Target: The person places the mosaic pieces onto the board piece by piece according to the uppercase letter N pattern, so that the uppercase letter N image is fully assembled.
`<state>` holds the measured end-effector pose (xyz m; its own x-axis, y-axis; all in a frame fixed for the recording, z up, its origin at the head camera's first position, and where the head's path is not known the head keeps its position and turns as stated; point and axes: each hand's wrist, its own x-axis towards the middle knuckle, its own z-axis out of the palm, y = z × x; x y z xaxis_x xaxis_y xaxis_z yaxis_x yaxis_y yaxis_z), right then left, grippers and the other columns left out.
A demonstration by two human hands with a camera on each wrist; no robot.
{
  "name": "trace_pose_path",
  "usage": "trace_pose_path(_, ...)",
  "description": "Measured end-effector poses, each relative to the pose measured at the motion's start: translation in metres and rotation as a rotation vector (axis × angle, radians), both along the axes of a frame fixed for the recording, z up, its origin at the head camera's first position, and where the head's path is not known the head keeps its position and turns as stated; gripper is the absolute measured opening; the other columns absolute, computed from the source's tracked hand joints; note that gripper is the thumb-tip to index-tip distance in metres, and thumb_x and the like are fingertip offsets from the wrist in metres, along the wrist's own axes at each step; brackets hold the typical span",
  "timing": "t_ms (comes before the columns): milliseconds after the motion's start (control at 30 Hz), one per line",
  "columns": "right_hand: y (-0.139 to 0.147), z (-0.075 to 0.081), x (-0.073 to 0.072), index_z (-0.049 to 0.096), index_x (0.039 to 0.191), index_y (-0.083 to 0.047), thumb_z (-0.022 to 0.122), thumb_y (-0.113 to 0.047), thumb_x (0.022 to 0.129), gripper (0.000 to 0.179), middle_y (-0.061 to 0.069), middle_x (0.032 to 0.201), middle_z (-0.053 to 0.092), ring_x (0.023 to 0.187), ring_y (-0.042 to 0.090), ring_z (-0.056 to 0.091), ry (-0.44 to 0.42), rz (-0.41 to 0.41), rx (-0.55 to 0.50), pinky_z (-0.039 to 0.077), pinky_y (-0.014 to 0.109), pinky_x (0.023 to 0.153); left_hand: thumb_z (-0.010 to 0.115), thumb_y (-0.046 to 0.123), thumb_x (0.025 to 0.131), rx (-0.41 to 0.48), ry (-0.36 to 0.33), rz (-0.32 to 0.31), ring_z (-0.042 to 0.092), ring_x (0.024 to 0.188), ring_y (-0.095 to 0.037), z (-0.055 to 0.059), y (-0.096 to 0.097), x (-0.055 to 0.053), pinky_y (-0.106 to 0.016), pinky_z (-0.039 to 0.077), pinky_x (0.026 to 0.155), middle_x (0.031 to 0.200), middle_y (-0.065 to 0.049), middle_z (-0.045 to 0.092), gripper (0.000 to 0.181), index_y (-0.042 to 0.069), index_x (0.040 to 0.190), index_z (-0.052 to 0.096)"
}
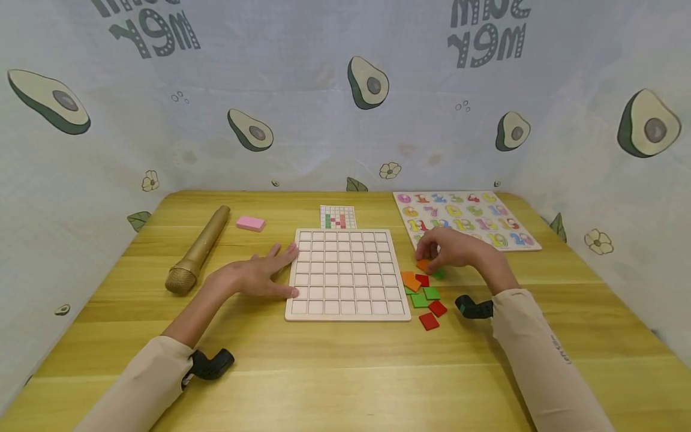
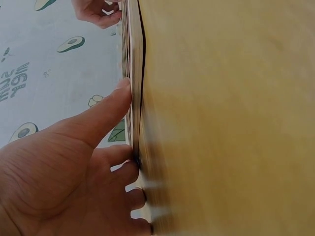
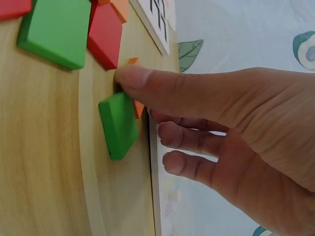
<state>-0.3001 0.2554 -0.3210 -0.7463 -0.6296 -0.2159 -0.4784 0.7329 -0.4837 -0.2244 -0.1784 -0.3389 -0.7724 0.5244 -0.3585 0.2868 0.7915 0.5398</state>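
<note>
A pale board (image 1: 345,279) with a grid of square recesses lies on the table. My left hand (image 1: 259,276) rests at its left edge, fingers spread and the thumb (image 2: 110,105) against the board's side. To the right of the board, my right hand (image 1: 456,247) pinches a small orange tile (image 1: 423,264) between thumb and fingers; the thumb hides part of it in the right wrist view. Close under that thumb is a green tile (image 3: 117,125). Nearer the board lie loose tiles: overlapping orange ones (image 1: 411,281), several green ones (image 1: 418,300) and red ones (image 1: 429,321).
Behind the grid board lies a small card (image 1: 337,217) with a coloured grid pattern. A number puzzle board (image 1: 448,211) is at the back right, just beyond my right hand. On the left are a gold microphone (image 1: 202,246) and a pink block (image 1: 251,224).
</note>
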Motion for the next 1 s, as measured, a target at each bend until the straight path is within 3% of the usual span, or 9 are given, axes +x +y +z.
trace_pose_path(233,-0.001,-0.004,0.0,0.075,0.094,-0.004,0.091,-0.015,0.089,0.02,0.002,0.086,0.068,0.077,0.017,0.056,0.097,-0.039,-0.002,0.052,0.03,0.072,0.068,0.053,0.105,0.013,-0.003,-0.009,-0.01,0.165,-0.041,0.001,-0.002,0.001,-0.071,-0.004,0.128,0.181,-0.017,-0.005,0.105,0.005,0.173,0.004)
trace_pose_path(1000,-0.003,-0.009,-0.002,0.069,0.087,-0.006,0.09,-0.019,0.091,0.025,0.002,0.08,0.064,0.073,0.016,0.055,0.127,-0.054,0.013,0.049,0.029,0.068,0.067,0.047,0.107,-0.006,0.0,0.001,-0.009,0.166,-0.04,-0.001,0.0,-0.002,-0.071,-0.004,0.128,0.181,-0.016,-0.004,0.101,0.005,0.174,0.004)
